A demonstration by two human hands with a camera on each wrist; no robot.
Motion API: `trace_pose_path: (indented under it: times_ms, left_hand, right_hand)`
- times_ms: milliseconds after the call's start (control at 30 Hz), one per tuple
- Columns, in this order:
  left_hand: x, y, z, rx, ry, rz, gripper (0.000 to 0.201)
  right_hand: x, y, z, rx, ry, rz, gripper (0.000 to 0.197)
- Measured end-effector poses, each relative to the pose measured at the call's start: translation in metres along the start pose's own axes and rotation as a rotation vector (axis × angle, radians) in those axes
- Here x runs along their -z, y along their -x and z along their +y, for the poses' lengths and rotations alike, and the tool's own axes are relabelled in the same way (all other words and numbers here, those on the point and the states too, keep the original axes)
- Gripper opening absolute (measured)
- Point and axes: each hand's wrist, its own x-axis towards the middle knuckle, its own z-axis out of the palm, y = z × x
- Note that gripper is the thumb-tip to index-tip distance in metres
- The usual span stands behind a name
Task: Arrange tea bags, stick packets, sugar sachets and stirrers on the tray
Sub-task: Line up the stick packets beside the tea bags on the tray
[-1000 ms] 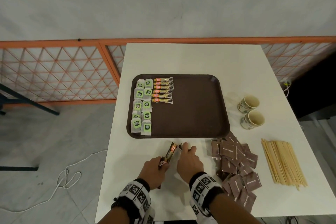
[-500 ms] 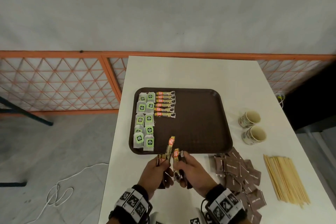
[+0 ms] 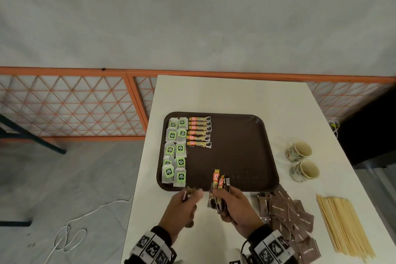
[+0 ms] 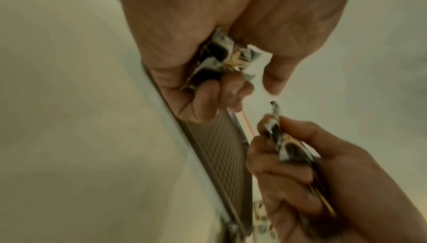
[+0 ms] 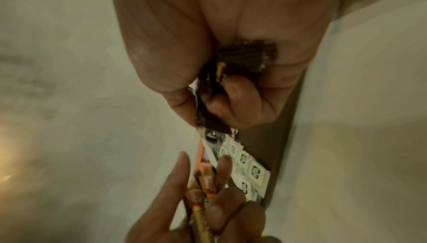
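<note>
On the row of stick packets (image 3: pixel 199 132) laid in the upper left of the brown tray (image 3: pixel 240 146), the word "GRANULES" can be made out beside an orange panel; the rest of the print is too small to be read. The tea bags (image 3: pixel 175 152), set in two columns along the tray's left edge, are marked with green tags whose writing cannot be read. White lettering is seen on the brown sugar sachets (image 3: pixel 287 216), heaped on the white table (image 3: pixel 225 94) at the lower right of the head view, but it is not legible. The wooden stirrers (image 3: pixel 342 223) are lain in a loose bundle right of the sachets, off the tray.

Two patterned paper cups (image 3: pixel 303 162) are stood side by side on the table right of the tray; what is in them cannot be told.

A fan of stick packets (image 3: pixel 220 191) is gripped in the right hand (image 3: pixel 237 208), fingers curled round the lower ends, the orange tops reaching over the tray's near rim. In the right wrist view the same bundle (image 5: pixel 219 82) is seen pressed between thumb and curled fingers. More packets (image 4: pixel 221 60) are held bunched in the left hand (image 3: pixel 182 210), just below the tray's near edge; in the left wrist view the fingers (image 4: pixel 208 97) are closed on them.

An orange lattice railing (image 3: pixel 64 103) is stood behind the table, and a white cable (image 3: pixel 70 231) is lain on the floor at the lower left.
</note>
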Motion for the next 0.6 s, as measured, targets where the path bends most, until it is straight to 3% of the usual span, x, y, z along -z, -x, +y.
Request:
trace_pose_path:
  times_ms: [67,167,267,367,600]
  left_hand:
    - [0.007,-0.003,-0.001,0.029,0.215,0.044,0.041]
    - [0.005,-0.003,0.000,0.015,0.452,-0.077,0.049]
    - [-0.001,-0.004,-0.001,0.019,0.624,-0.083,0.041]
    - [0.002,-0.007,-0.004,0.041,0.671,-0.095,0.035]
    - [0.023,-0.022,-0.014,0.150,0.784,-0.077,0.031]
  right_hand:
    - [-0.008,0.007,-0.010,0.020,0.163,-0.087,0.014]
    - [-0.032,0.011,-0.018,0.141,0.561,-0.192,0.023]
    - [-0.050,0.000,-0.008,0.214,0.861,-0.075,0.014]
    - [-0.057,-0.008,0.001,0.158,0.859,0.014,0.033]
    - [-0.059,-0.016,-0.005,0.135,0.847,-0.019,0.057]
